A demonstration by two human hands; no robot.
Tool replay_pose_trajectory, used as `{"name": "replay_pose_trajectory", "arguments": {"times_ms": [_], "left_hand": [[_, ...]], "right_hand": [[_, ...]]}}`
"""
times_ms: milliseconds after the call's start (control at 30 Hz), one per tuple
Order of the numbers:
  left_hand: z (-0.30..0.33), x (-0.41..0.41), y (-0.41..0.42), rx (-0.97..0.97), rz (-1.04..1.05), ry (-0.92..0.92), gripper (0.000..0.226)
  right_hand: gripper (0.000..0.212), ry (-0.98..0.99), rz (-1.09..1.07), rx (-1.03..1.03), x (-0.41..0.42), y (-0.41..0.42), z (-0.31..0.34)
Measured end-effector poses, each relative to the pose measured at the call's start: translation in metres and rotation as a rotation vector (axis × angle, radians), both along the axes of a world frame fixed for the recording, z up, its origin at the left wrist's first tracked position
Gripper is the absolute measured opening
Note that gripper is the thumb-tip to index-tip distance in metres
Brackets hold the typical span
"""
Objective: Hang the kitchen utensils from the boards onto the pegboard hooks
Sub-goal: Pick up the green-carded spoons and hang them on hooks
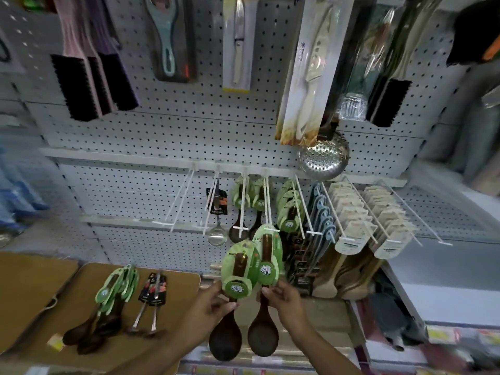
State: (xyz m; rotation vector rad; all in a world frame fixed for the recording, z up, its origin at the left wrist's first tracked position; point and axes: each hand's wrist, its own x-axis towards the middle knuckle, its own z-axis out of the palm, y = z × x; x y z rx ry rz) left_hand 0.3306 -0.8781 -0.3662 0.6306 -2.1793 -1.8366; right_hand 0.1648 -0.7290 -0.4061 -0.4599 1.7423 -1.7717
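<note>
Your left hand [213, 301] pinches the neck of a dark wooden spoon [225, 345], fingers and thumb closed on the handle just under its green card sleeve [238, 269]; your right hand [284, 299] does the same with a second wooden spoon [263, 335], fingers curled round the handle below its own green sleeve [267, 255]. Both spoons hang bowl-down, side by side and nearly touching, held up in front of the pegboard [151, 125]. The top of the right-hand sleeve sits at the tip of a white hook [267, 204] — whether the hook has entered the hole in the card, you cannot tell. More green-sleeved spoons [289, 209] already hang on the hooks behind, with a small metal ladle [217, 234] on the hook to their left and an empty hook [181, 201] beyond that. To your left, on the brown board [81, 277], a cluster of sleeved wooden spoons [108, 307] lies beside two black-carded metal ladles [151, 307]. To the right, hooks carry blue-handled utensils [323, 215] and rows of cream-carded items [351, 217]. Higher up hang brushes [92, 77], packaged knives [238, 41] and a perforated steel skimmer [323, 155].
</note>
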Motion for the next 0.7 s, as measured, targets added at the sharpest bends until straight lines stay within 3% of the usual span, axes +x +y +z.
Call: {"name": "replay_pose_trajectory", "arguments": {"times_ms": [200, 300, 367, 700], "left_hand": [[-0.006, -0.005, 0.0, 0.018, 0.039, -0.011, 0.04], [-0.005, -0.006, -0.001, 0.032, 0.061, -0.025, 0.04], [-0.006, -0.005, -0.001, 0.042, 0.08, -0.036, 0.034], [-0.005, 0.001, -0.01, 0.072, 0.124, -0.078, 0.034]], "right_hand": [[0.029, -0.034, 0.007, 0.019, -0.015, -0.015, -0.005], [0.041, -0.059, -0.005, 0.046, -0.03, -0.026, 0.001], [0.029, -0.051, -0.004, 0.063, -0.041, -0.035, 0.003], [0.024, -0.05, -0.031, 0.025, -0.088, -0.081, 0.007]]}}
